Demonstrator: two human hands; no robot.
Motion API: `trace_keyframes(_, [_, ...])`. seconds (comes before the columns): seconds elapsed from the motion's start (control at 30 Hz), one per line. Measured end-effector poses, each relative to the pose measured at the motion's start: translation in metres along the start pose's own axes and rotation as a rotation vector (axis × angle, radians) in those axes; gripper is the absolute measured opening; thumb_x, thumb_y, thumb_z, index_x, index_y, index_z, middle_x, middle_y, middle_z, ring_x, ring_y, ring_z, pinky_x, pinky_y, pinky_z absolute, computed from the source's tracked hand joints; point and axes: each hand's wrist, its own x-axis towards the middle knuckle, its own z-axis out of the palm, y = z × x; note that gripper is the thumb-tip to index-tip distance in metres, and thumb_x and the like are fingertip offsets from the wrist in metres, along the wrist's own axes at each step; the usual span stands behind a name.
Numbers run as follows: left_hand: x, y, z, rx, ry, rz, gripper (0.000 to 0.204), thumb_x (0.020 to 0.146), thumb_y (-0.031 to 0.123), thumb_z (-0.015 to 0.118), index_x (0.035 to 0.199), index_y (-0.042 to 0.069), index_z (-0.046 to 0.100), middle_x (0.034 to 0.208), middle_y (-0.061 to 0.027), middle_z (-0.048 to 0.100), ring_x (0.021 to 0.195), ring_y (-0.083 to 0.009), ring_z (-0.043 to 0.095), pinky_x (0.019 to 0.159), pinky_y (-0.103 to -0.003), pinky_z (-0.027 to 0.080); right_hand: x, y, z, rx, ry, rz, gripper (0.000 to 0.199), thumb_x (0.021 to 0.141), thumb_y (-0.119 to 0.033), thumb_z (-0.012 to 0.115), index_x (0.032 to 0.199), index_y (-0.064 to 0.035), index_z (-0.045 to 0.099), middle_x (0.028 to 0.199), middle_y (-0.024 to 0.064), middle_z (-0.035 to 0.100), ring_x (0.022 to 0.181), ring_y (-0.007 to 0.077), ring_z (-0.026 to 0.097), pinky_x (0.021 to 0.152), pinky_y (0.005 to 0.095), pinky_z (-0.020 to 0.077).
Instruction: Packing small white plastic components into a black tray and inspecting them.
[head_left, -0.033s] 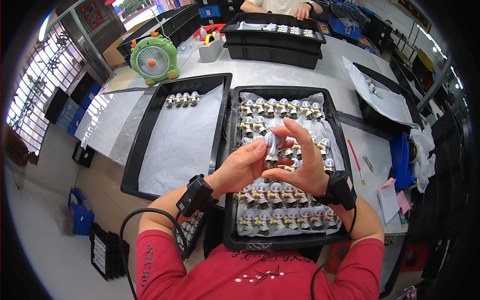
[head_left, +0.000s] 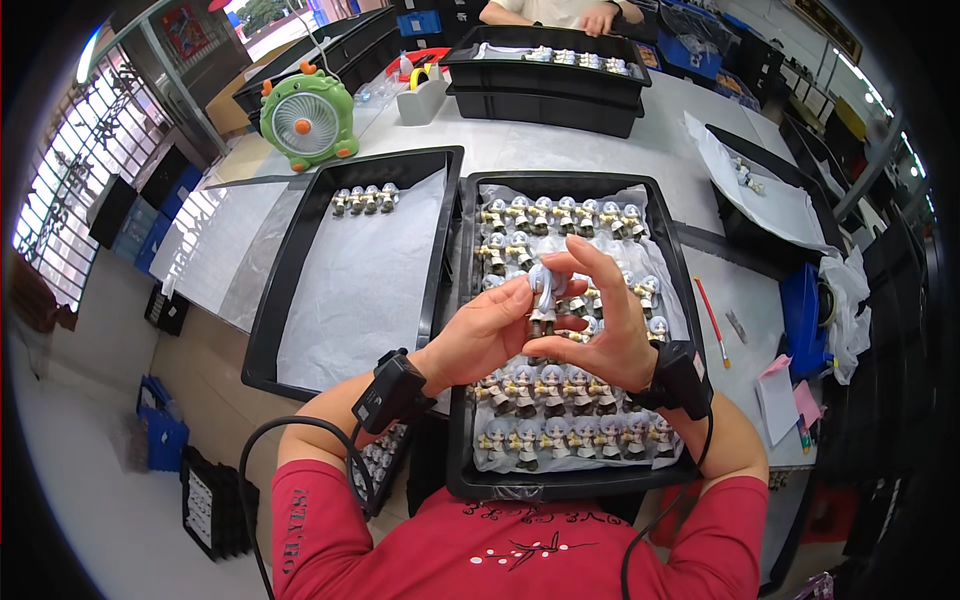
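Note:
A small figurine (head_left: 542,300) with long pale hair, a white outfit and dark feet is upright between my two hands. My left hand (head_left: 482,335) pinches it from the left, thumb and fingers at its upper part. From the other side my right hand (head_left: 610,325) curves round it, fingertips by the head and thumb by the feet. Below them lies a black tray (head_left: 462,420) lined with white sheeting, holding rows of similar figurines (head_left: 550,385), partly hidden by my hands. To the left, another black tray (head_left: 270,320) has a short row of figurines (head_left: 365,199) at its far end.
A green fan (head_left: 308,120) and a tape dispenser (head_left: 424,98) stand at the back left. Stacked black trays (head_left: 545,108) are across the table, by another person's hand (head_left: 600,18). A red-handled brush (head_left: 712,322) lies right of the near tray; a blue bin (head_left: 803,320) is beyond.

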Motion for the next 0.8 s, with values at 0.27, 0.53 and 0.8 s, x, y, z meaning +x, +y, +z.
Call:
trace_keyframes(0.27, [0.002,-0.002,0.001,-0.029,-0.009,0.004,0.048,0.094,0.035,0.035,0.132,0.005,0.031,0.13,-0.0098,0.038,0.11,-0.0254,0.048,0.092,-0.037,0.042,0.001,0.0,-0.005,-0.058,0.007,-0.054,0.095,0.055,-0.022,0.083,0.132,-0.0072,0.029,0.116,0.0125,0.051,0.102,0.0225,0.052,0.084,0.0316,0.0442])
trace_keyframes(0.53, [0.003,-0.001,0.006,-0.089,-0.038,0.021,0.049,0.094,0.032,0.037,0.135,0.009,0.023,0.129,-0.0135,0.039,0.116,-0.0257,0.044,0.095,-0.039,0.039,0.0,0.0,-0.003,0.034,0.002,0.029,0.091,0.057,-0.023,0.082,0.131,-0.0073,0.031,0.113,0.012,0.052,0.1,0.0228,0.053,0.082,0.0326,0.0445])
trace_keyframes(0.8, [-0.005,0.013,-0.006,0.021,0.236,0.052,0.034,0.093,0.025,0.043,0.12,0.004,0.042,0.11,-0.0124,0.054,0.091,-0.0174,0.057,0.08,-0.029,0.048,0.0,-0.002,-0.003,-0.099,0.056,-0.025,0.083,0.059,-0.022,0.08,0.128,-0.0053,0.037,0.107,0.0098,0.057,0.099,0.0236,0.05,0.086,0.036,0.0391])
